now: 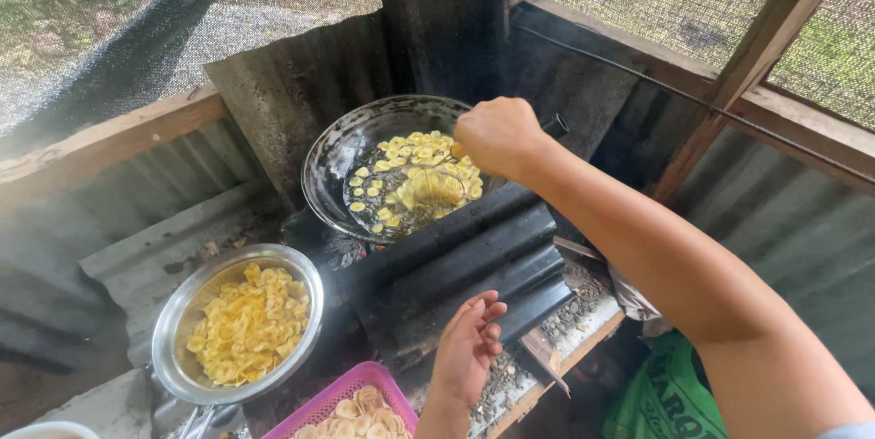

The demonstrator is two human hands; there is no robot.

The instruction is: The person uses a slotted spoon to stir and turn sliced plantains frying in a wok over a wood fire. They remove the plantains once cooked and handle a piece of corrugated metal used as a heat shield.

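Here, nearest us, our left hand (467,345) rests open and empty, fingers loose, on the blackened stove edge (474,261) just below the dark wok (339,152). Left of that hand sits one pink basket (342,384) of pale raw slices, and beyond it one steel bowl (173,330) of fried yellow chips (244,322). Farther off, our right hand (497,135) is clamped around the handle of one skimmer (434,189), whose round head lies sunk among the slices floating in the wok's oil. We judge the stirring goes best with slow, shallow sweeps, keeping the slices apart and the wrist high above the hot oil. So: one wok, one bowl, one basket, one skimmer.
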